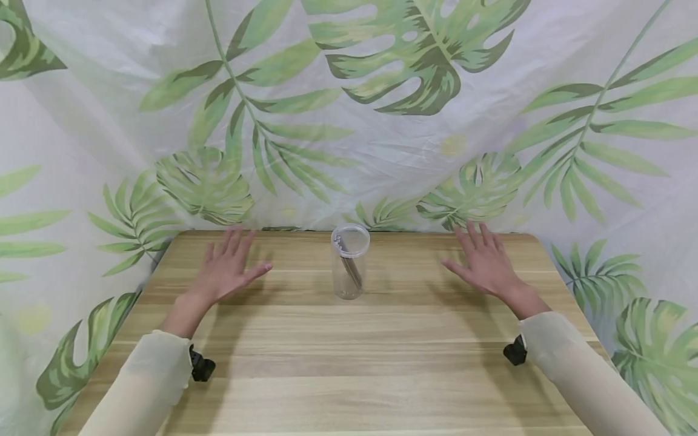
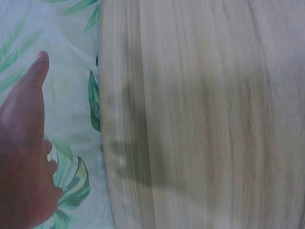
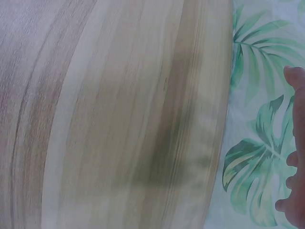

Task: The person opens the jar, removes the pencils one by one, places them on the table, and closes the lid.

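Note:
A clear plastic jar [image 1: 349, 281] with a round lid [image 1: 351, 241] stands upright near the back of the wooden table, between the two hands. Several thin dark sticks lean inside it; their exact kind is hard to tell. To the left of the jar is my left hand [image 1: 226, 269], palm down with fingers spread and holding nothing. My right hand [image 1: 485, 263] mirrors it on the other side, fingers apart and thumb pointing inward. Neither hand touches the jar. Both wrist views show hand shadows on the table, with each hand at the outer side of its frame.
The wood-grain table [image 1: 349, 363] has rounded back corners. A pale curtain [image 1: 392, 157] with green leaf prints hangs behind it and along both sides. Small black devices [image 1: 202, 365] are strapped at the sleeve cuffs.

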Demonstrator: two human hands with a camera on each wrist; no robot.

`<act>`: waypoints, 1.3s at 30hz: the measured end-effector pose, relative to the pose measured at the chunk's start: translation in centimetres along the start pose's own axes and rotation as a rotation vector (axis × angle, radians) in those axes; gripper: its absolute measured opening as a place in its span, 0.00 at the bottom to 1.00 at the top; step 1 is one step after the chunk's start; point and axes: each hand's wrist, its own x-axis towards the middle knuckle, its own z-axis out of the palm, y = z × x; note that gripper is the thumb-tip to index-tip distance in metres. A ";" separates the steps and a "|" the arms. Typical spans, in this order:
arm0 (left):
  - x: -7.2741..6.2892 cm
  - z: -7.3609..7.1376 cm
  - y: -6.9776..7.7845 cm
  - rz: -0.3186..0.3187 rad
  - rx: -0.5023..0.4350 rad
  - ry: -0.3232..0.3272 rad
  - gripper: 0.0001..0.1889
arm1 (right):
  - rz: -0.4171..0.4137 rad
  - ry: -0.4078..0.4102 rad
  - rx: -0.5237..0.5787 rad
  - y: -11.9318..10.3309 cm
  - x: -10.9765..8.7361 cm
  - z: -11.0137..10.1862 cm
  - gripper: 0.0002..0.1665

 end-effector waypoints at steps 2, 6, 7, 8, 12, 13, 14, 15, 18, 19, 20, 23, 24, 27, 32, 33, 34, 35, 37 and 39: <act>0.7 0.1 0.0 0.014 0.003 -0.002 0.53 | 0.001 0.004 0.005 -0.3 0.3 0.0 0.56; 2.0 0.4 0.2 0.037 -0.007 -0.009 0.54 | 0.005 0.010 0.007 -1.0 0.9 0.0 0.56; 2.3 0.5 0.2 0.043 -0.007 -0.009 0.54 | 0.006 0.012 0.006 -1.2 1.0 0.0 0.56; 2.6 0.6 0.3 0.048 -0.008 -0.007 0.54 | 0.006 0.014 0.002 -1.3 1.2 0.0 0.56; 3.3 0.8 1.1 0.071 -0.016 -0.004 0.54 | 0.006 0.018 0.001 -1.9 1.7 0.0 0.56; 3.4 0.9 1.2 0.076 -0.018 -0.002 0.54 | 0.003 0.019 0.002 -2.1 1.8 -0.1 0.56; 3.5 0.9 1.4 0.082 -0.026 -0.003 0.54 | -0.001 0.020 0.006 -2.3 1.9 -0.1 0.56; 3.7 1.0 1.6 0.090 -0.034 -0.004 0.54 | -0.004 0.022 0.011 -2.5 2.0 -0.2 0.56; 4.1 1.2 2.2 0.107 -0.053 -0.008 0.54 | -0.017 0.024 0.022 -3.1 2.2 -0.4 0.56; 4.2 1.3 2.3 0.113 -0.059 -0.011 0.54 | -0.021 0.021 0.025 -3.3 2.3 -0.5 0.56; 4.4 1.3 2.5 0.117 -0.064 -0.016 0.54 | -0.026 0.022 0.025 -3.5 2.4 -0.6 0.56; 4.7 1.7 2.9 0.134 -0.082 -0.017 0.55 | -0.038 0.029 0.028 -4.2 2.7 -0.8 0.56; 4.8 1.8 3.0 0.139 -0.089 -0.016 0.55 | -0.041 0.029 0.030 -4.4 2.8 -0.8 0.56; 4.7 2.2 3.5 0.152 -0.118 -0.007 0.56 | -0.053 0.026 0.040 -5.1 2.9 -1.0 0.55; 4.7 2.5 4.4 0.180 -0.172 0.006 0.56 | -0.077 0.026 0.063 -6.4 3.0 -1.2 0.55; 4.8 2.5 4.7 0.190 -0.185 0.011 0.56 | -0.082 0.031 0.068 -6.6 3.1 -1.3 0.55; 4.8 2.6 5.0 0.198 -0.197 0.013 0.57 | -0.086 0.038 0.075 -6.9 3.1 -1.3 0.54; 4.8 2.6 5.2 0.209 -0.212 0.016 0.57 | -0.091 0.044 0.082 -7.1 3.2 -1.4 0.54; 4.9 2.7 5.7 0.231 -0.243 0.021 0.57 | -0.097 0.053 0.092 -7.6 3.4 -1.5 0.54; 5.0 2.8 6.1 0.255 -0.261 0.030 0.58 | -0.109 0.058 0.104 -8.2 3.6 -1.6 0.55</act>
